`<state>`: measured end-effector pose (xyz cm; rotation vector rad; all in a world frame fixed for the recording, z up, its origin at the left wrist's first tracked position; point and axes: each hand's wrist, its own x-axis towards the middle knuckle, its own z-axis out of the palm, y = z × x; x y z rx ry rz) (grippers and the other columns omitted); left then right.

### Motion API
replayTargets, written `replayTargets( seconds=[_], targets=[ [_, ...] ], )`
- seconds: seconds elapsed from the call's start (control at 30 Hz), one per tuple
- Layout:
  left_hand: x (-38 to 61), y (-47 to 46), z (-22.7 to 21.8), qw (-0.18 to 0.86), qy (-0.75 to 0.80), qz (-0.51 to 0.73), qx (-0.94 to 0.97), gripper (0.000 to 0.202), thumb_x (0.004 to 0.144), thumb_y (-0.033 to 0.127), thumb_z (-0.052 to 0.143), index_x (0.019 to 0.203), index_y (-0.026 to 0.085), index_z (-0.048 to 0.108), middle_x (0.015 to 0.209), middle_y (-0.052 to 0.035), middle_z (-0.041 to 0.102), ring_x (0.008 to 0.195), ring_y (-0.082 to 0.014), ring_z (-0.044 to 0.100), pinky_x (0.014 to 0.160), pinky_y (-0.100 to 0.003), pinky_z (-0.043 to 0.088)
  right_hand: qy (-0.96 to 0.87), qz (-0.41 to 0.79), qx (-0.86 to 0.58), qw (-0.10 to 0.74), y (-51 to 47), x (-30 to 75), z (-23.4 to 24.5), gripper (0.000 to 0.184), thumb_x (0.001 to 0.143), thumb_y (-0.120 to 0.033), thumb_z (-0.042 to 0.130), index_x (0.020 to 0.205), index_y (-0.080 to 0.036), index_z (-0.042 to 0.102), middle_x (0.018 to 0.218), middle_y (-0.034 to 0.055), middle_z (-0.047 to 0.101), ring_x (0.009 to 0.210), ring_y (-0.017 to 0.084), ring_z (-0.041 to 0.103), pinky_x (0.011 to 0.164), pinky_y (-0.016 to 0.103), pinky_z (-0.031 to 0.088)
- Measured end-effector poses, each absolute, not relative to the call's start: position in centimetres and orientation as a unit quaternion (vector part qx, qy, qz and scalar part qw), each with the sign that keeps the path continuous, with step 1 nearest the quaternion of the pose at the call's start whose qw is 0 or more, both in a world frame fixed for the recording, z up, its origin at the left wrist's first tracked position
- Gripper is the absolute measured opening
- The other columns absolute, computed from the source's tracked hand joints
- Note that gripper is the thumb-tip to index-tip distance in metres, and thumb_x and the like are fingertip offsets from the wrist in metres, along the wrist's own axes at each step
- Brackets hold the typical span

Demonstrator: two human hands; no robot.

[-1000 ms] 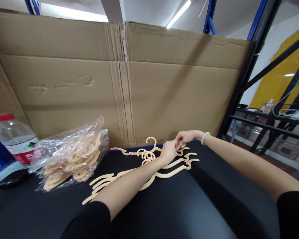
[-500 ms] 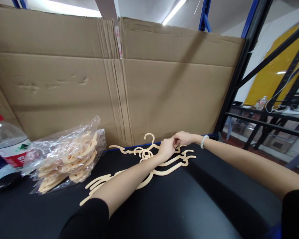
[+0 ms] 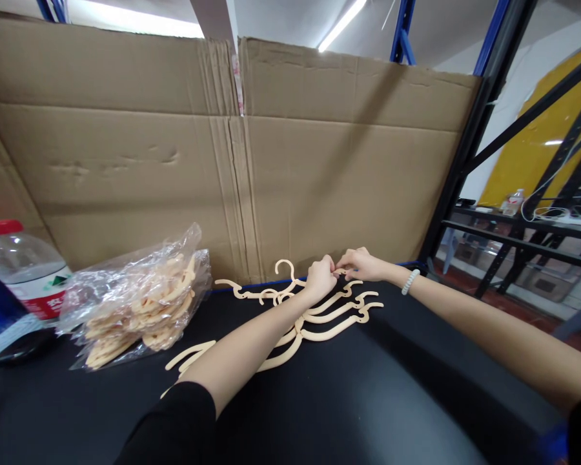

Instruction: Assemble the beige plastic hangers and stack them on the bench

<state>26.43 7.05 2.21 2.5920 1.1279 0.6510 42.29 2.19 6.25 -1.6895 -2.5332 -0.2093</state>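
Observation:
A cream plastic clothes hanger [image 3: 285, 265] lies at the back, its hook upward and its left arm reaching out to the left. Over its right arm my left hand [image 3: 321, 276] is closed, hiding that stretch. My right hand [image 3: 361, 265] has its fingers pinched at the hanger's right end, just beside the left hand. Closer to me, several more cream hangers [image 3: 326, 332] lie overlapped in a row on the black tabletop [image 3: 368, 394]. My left forearm crosses over them and covers their middles.
A clear plastic bag [image 3: 140, 303] full of cream hanger pieces lies to the left, next to a red-capped bottle [image 3: 26, 271]. Cardboard panels [image 3: 348, 181] stand along the table's back edge. A black metal rack [image 3: 458, 174] rises at the right.
My hands have drawn slightly apart, the right one shifting a little right and up. The end of the rear hanger now shows between them. The view has turned slightly left.

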Motion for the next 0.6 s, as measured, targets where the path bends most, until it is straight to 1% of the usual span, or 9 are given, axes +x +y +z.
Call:
replayTargets(
  seconds=[0.1,0.17,0.27,0.37,0.47,0.53,0.6],
  targets=[
    [25.9,6.5,2.2,0.095,0.378,0.227,0.893,0.029,0.093,0.030,0.058,0.118,0.015,0.057,0.115,-0.0087,0.061,0.095,-0.0217,0.063,0.081,-0.041,0.054,-0.830,-0.097,-0.548,0.043,2.5,42.0,6.1,0.014,0.088,-0.014,0.056,0.093,-0.018,0.069,0.088,0.0053,0.070,0.096,0.022,0.059,0.089,0.041,0.035],
    [25.4,5.5,2.2,0.070,0.360,0.232,0.901,0.031,0.092,0.030,0.058,0.119,0.015,0.056,0.119,-0.0095,0.059,0.101,-0.0236,0.061,0.085,-0.044,0.052,-0.830,-0.114,-0.545,0.035,3.0,41.9,6.0,0.014,0.092,-0.018,0.054,0.091,-0.016,0.068,0.088,0.0048,0.069,0.095,0.021,0.060,0.089,0.041,0.039],
    [24.7,3.6,2.0,0.042,0.323,0.224,0.919,0.031,0.092,0.031,0.058,0.120,0.016,0.056,0.124,-0.0101,0.057,0.109,-0.0258,0.058,0.091,-0.048,0.048,-0.826,-0.137,-0.546,0.022,3.7,41.9,5.8,0.015,0.093,-0.026,0.056,0.096,-0.014,0.064,0.095,0.0039,0.066,0.095,0.020,0.061,0.087,0.042,0.045],
    [24.7,2.0,1.5,0.038,0.304,0.190,0.933,0.034,0.092,0.039,0.057,0.115,0.015,0.059,0.121,-0.0101,0.059,0.111,-0.0262,0.057,0.094,-0.049,0.045,-0.823,-0.151,-0.547,0.006,4.2,41.8,5.3,0.017,0.093,-0.030,0.057,0.097,-0.014,0.063,0.100,0.0046,0.065,0.096,0.020,0.061,0.087,0.042,0.048],
    [25.3,1.3,0.9,0.041,0.323,0.155,0.933,0.045,0.089,0.050,0.056,0.116,0.014,0.059,0.123,-0.0122,0.058,0.117,-0.0291,0.053,0.099,-0.052,0.040,-0.822,-0.158,-0.548,-0.011,4.4,41.7,4.8,0.018,0.093,-0.030,0.057,0.098,-0.014,0.063,0.103,0.0055,0.064,0.098,0.020,0.061,0.087,0.043,0.049],
    [25.7,1.1,0.5,0.042,0.340,0.141,0.929,0.050,0.088,0.053,0.056,0.119,0.014,0.057,0.128,-0.0134,0.055,0.120,-0.0309,0.050,0.101,-0.055,0.036,-0.821,-0.158,-0.548,-0.017,4.5,41.7,4.5,0.018,0.093,-0.030,0.057,0.100,-0.014,0.063,0.105,0.0061,0.064,0.099,0.021,0.060,0.088,0.043,0.049],
    [26.1,1.0,0.4,0.041,0.341,0.136,0.929,0.050,0.089,0.052,0.055,0.121,0.015,0.055,0.129,-0.0131,0.054,0.120,-0.0309,0.050,0.101,-0.055,0.035,-0.820,-0.155,-0.551,-0.016,4.6,41.8,4.2,0.019,0.093,-0.030,0.057,0.102,-0.015,0.063,0.108,0.0064,0.063,0.101,0.021,0.060,0.088,0.043,0.049]
  ],
)
